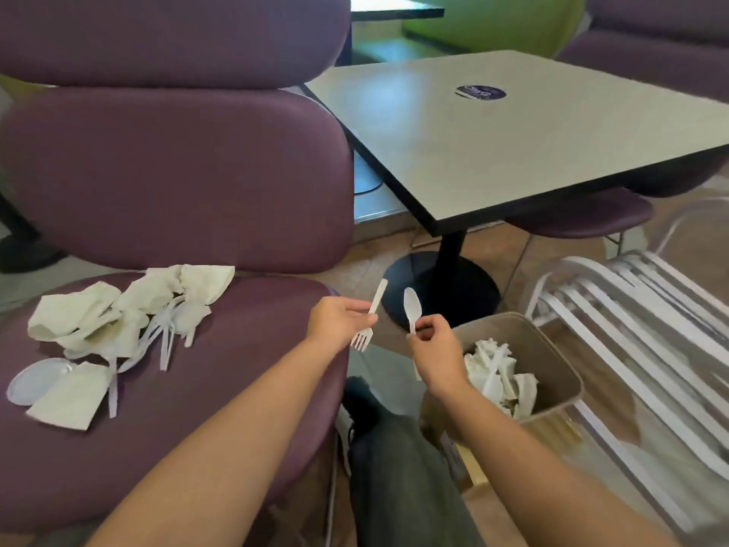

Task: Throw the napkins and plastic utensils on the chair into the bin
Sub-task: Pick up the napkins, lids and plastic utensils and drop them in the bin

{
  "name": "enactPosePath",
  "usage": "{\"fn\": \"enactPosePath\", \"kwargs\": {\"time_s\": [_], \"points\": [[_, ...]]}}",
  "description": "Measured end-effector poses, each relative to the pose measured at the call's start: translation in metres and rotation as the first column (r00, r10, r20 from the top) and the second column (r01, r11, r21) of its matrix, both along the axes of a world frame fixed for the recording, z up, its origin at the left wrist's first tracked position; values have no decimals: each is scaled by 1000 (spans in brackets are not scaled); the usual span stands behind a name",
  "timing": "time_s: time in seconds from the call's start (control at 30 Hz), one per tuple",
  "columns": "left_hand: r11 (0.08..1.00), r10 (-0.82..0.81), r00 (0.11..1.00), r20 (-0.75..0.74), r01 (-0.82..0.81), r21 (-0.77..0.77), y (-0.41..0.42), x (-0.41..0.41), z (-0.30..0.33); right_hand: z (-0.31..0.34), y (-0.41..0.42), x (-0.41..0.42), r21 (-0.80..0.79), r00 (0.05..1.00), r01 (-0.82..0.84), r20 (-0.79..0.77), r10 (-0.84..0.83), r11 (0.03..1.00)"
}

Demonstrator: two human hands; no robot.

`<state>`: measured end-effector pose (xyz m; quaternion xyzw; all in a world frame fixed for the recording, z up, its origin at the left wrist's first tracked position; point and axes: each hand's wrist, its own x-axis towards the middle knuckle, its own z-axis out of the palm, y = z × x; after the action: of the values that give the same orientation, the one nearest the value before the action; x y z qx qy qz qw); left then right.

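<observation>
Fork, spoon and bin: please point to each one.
fork (370, 322), head view, on its handle.
spoon (411, 304), head view, on its bowl.
bin (509, 324), head view, on its far rim.

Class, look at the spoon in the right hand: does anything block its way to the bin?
Nothing visible does. The right hand pinches the spoon just left of the bin, whose top is open.

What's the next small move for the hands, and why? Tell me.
Probably carry the right hand over the bin and drop the spoon, then the left hand's fork. Both are pinched in the air short of the bin, which already holds scraps, while napkins remain on the chair.
</observation>
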<state>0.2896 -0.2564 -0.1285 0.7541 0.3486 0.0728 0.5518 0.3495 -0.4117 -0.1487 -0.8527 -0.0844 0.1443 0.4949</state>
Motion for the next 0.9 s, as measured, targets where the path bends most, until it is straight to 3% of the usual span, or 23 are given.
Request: {"fn": "enactPosePath", "kwargs": {"time_s": [0.13,0.5,0.73,0.9], "points": [[984,-143,988,-53,136,-115,-52,50,-13,-11,-50,30,7,988,143,-54,-142,990],[966,-257,949,-183,247,-77,-150,134,-62,-44,-126,93,-124,943,295,-123,-309,948],[916,-356,869,-344,397,55,-174,148,-92,-62,-135,103,-256,940,149,-264,-217,955],[950,-285,931,-229,306,63,-158,135,-84,-52,-119,96,-242,966,57,-230,-114,969]]}}
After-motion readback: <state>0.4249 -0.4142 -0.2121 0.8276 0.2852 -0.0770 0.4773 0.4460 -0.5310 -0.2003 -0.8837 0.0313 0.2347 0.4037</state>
